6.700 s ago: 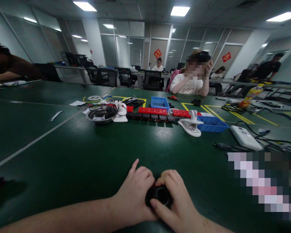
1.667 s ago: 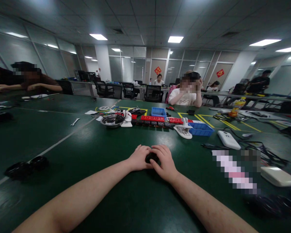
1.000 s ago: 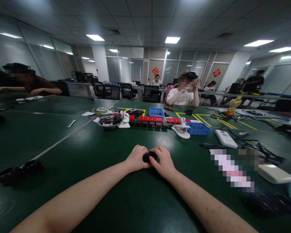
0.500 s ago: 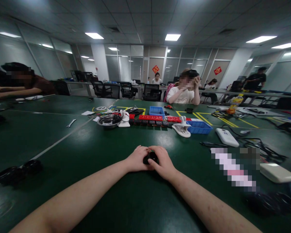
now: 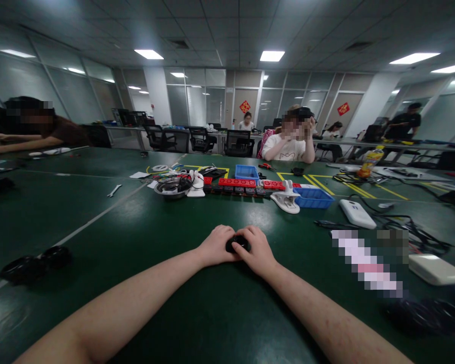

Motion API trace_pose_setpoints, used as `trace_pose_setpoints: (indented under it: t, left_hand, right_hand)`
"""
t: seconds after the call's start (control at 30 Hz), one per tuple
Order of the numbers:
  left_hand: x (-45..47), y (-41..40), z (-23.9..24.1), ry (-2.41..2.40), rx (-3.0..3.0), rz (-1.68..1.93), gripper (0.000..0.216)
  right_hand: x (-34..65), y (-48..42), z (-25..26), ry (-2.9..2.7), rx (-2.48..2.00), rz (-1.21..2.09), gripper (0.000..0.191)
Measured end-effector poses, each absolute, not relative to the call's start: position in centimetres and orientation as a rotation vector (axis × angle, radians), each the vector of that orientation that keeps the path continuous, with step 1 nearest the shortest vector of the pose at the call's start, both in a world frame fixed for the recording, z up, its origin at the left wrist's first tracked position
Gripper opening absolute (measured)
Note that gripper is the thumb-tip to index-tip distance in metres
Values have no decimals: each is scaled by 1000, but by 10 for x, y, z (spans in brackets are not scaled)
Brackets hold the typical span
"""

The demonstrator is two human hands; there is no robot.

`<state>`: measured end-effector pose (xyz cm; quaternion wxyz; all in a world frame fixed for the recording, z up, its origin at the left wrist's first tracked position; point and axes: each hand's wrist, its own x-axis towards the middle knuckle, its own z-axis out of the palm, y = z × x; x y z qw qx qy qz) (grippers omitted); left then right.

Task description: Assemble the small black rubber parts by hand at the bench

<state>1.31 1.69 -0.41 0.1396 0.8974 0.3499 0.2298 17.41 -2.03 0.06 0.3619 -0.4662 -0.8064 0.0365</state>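
Note:
Both hands meet in the middle of the green table (image 5: 167, 303), around a small, glossy black round part (image 5: 238, 243). My left hand (image 5: 218, 246) curls about its left side, with most of the fingertips hidden behind it. On the other side, my right hand (image 5: 258, 253) holds it with the thumb across its near face and the fingers bent over the far edge. The part's underside is covered, and I cannot tell whether it touches the table.
Black ring-like parts (image 5: 25, 269) lie at the left, with more dark rings (image 5: 420, 316) at the lower right. Ahead stand a red-and-black strip (image 5: 238, 183), a white clip stand (image 5: 286, 198) and a blue bin (image 5: 314, 198). A white device (image 5: 357, 214) and cables are at the right.
The black part has tilted between my hands, so its top opening shows less. My right fingers have shifted slightly, and the whole view has moved a little.

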Motion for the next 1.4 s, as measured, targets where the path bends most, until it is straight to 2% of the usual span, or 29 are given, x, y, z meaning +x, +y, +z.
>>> trace_pose_setpoints:
  t: [0.23, 0.47, 0.73, 0.9, 1.07, 1.17, 1.3, 1.4]
  left_hand:
    - [10, 23, -9, 935, 2537, 667, 41]
    - [9, 30, -13, 824, 2564, 635, 33]
    - [9, 25, -11, 838, 2602, 613, 42]
    - [11, 21, -10, 968, 2601, 659, 48]
    - [14, 18, -8, 1116, 2622, 683, 52]
    - [16, 15, -7, 1136, 2657, 663, 54]
    - [16, 15, -8, 1118, 2681, 623, 35]
    - [15, 16, -8, 1066, 2675, 607, 30]
  right_hand:
    - [175, -24, 5, -2120, -1126, 97, 25]
    - [178, -23, 6, -2186, -1014, 133, 33]
    - [178, -28, 7, -2223, -941, 130, 20]
    - [175, -29, 6, -2161, -1026, 35, 36]
    - [174, -23, 0, -2071, -1190, -2, 40]
    - [172, -20, -3, -2059, -1252, -13, 35]
    - [171, -20, -3, -2071, -1282, -16, 24]
    - [171, -21, -2, -2082, -1270, -11, 19]
